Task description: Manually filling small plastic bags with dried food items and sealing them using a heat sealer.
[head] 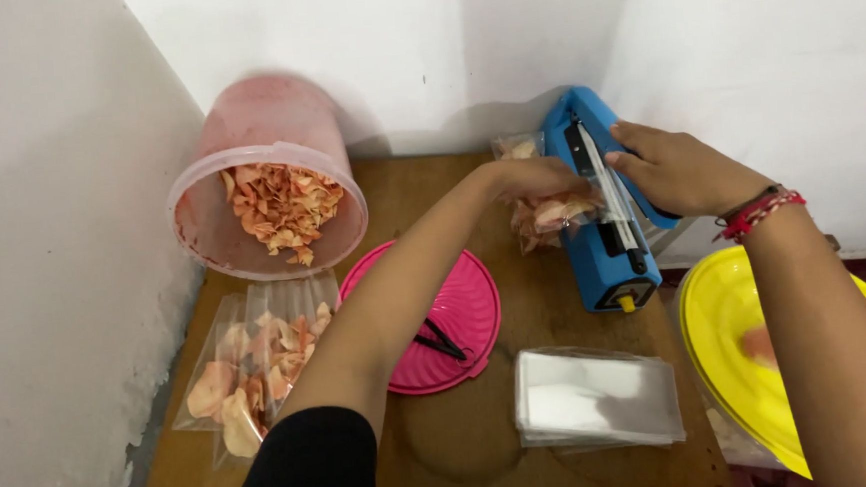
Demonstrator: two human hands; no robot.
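A blue heat sealer [610, 263] stands on the wooden table [465, 442] at the back right. My left hand [539, 179] holds a clear bag of orange chips [549, 218], its open end laid across the sealer's bar. My right hand [677, 170] rests on the sealer's lever arm, fingers curled over it. Another small filled bag [517, 148] lies behind my left hand, next to the sealer.
A tilted pink bucket [267, 178] of chips leans in the back left corner. Filled bags [255, 370] lie at the front left. A pink lid [457, 312] with black tongs [443, 339], a stack of empty clear bags [596, 396] and a yellow lid [745, 355] sit nearer me.
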